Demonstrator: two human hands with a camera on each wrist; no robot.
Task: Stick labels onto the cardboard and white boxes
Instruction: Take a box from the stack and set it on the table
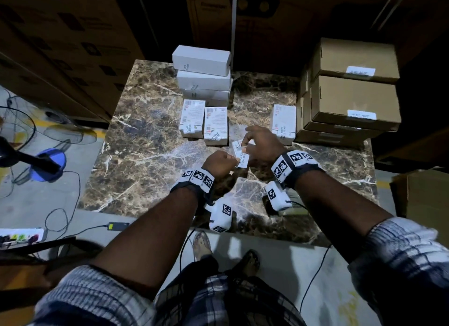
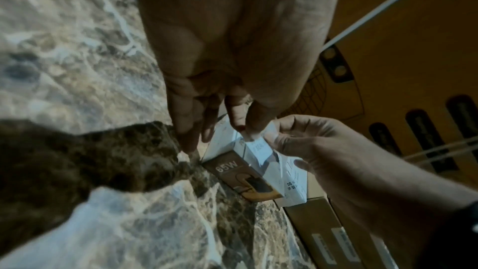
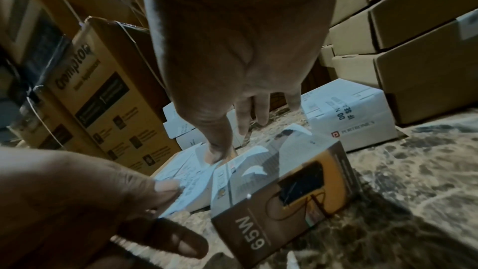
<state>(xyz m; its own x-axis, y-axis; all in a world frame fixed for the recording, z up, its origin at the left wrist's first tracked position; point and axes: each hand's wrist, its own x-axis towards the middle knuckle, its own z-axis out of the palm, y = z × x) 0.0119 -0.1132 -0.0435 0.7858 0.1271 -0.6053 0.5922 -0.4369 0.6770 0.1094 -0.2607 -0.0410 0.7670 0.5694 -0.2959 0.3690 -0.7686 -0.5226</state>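
Right wrist only: "65W" box [image 3: 282,197] under label [image 3: 181,181].

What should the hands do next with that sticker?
Probably press the label flat onto the small box. Both the left hand and right hand pinch it right over that box, and it isn't flat yet.

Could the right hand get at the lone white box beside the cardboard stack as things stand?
Probably yes, once freed: the white box stands just beyond the right hand with bare marble table between, but that hand is pinching the label sheet.
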